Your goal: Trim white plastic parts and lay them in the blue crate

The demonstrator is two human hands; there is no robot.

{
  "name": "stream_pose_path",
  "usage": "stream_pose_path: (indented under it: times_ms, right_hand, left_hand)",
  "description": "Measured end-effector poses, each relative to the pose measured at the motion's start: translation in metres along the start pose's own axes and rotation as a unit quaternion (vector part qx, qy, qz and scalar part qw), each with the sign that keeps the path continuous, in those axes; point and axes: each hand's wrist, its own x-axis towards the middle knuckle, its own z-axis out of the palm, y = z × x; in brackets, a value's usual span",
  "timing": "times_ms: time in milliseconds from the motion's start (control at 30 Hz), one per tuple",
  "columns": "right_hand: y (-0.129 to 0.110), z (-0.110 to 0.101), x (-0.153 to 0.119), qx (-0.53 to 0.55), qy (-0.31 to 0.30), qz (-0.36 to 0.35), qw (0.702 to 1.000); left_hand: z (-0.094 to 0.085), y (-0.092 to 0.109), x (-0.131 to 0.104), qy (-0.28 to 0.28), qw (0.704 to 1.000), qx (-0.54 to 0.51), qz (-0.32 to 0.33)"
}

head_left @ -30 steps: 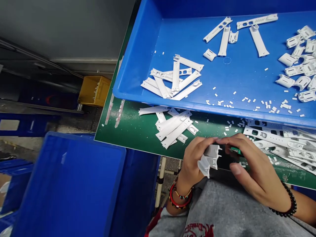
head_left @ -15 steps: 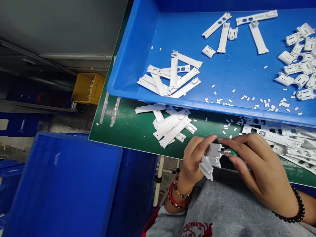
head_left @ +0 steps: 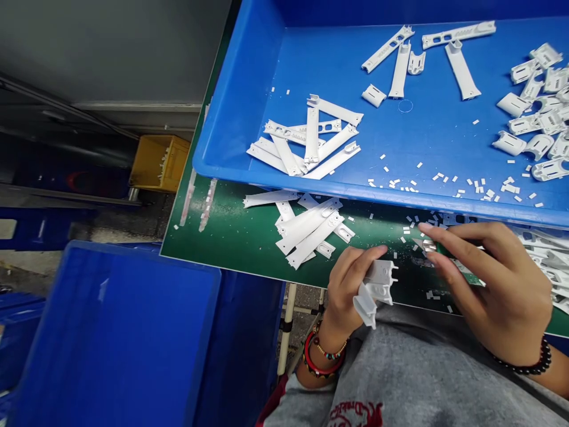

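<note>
My left hand (head_left: 348, 284) is closed around a few white plastic parts (head_left: 379, 281), their ends sticking out toward the right near the table edge. Pinched between the thumb and fingers of my right hand (head_left: 493, 284) is a craft knife (head_left: 430, 245) with a pointed blade, a metal collar and a green handle mostly hidden by the fingers. The blade points left over the green tabletop (head_left: 231, 237), apart from the parts in my left hand. Small white chips (head_left: 406, 230) lie around the knife tip.
A large blue tray (head_left: 355, 191) holds long white parts (head_left: 313, 133), short curved pieces (head_left: 511, 142) and scattered chips. Long parts are piled on the table at left (head_left: 306, 228) and partly behind my right hand. A blue bin (head_left: 128, 332) and a yellow bin (head_left: 162, 163) stand left.
My right hand has moved right with the craft knife, away from the white parts. My left hand stays nearly in place, still holding them.
</note>
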Motion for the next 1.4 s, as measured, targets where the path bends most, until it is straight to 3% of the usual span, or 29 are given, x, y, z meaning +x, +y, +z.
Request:
stream_pose_path:
  times_ms: [267, 533, 700, 800, 1033, 1400]
  right_hand:
    - [-0.006, 0.0, 0.002, 0.082, -0.065, -0.026, 0.994]
    - [-0.006, 0.004, 0.001, 0.036, -0.039, -0.021, 0.998]
    - [0.007, 0.014, 0.0, -0.022, -0.026, 0.017, 0.999]
    - [0.006, 0.011, 0.0, 0.038, -0.012, 0.035, 0.999]
    - [-0.013, 0.0, 0.004, 0.079, -0.073, 0.002, 0.994]
    - [-0.012, 0.009, 0.008, 0.029, -0.09, -0.021, 0.995]
  left_hand:
    - [0.0, -0.001, 0.0, -0.005, 1.0, -0.001, 0.018]
    - [0.003, -0.004, 0.001, 0.018, 0.999, 0.019, 0.046]
    - [-0.001, -0.001, -0.001, -0.004, 1.0, -0.012, -0.003]
    - [-0.001, 0.001, -0.002, -0.002, 1.0, -0.004, -0.017]
    - [0.002, 0.003, -0.003, 0.018, 0.999, 0.013, -0.024]
    - [0.004, 0.002, -0.003, 0.005, 0.999, 0.041, -0.015]
